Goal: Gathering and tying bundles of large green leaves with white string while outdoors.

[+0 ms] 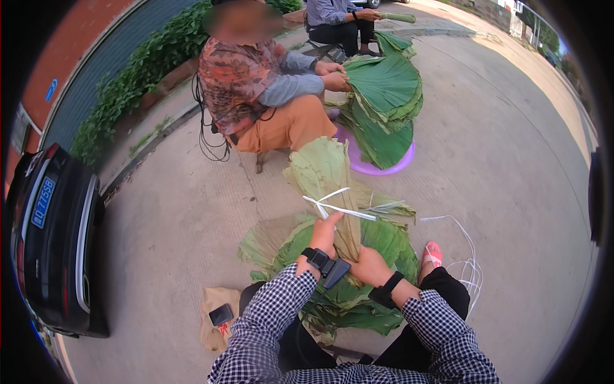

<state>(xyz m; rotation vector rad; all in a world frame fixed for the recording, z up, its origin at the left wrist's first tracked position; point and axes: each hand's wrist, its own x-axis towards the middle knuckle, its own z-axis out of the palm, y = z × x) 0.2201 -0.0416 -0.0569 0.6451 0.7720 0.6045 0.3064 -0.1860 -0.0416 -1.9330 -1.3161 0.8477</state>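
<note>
Both my hands hold a long folded bundle of dried, pale green leaves (320, 168), tied near its middle with white plastic twine (331, 204). My left hand (324, 235) grips it just below the knot, its thumb by the twine. My right hand (371, 266) is closed around the narrow, brownish lower end. Under my hands, between my legs, lies a broad pile of large green leaves (388, 240). Another tied leaf bundle (391, 204) lies at the far side of this pile, partly behind the bundle I hold.
Loose white twine (472, 264) curls on the concrete by my foot. A phone (221, 315) rests on a paper bag (211, 300). Ahead, a seated person (268, 91) handles leaves above a purple basin (400, 165); another sits behind. A black car (57, 254) stands at left.
</note>
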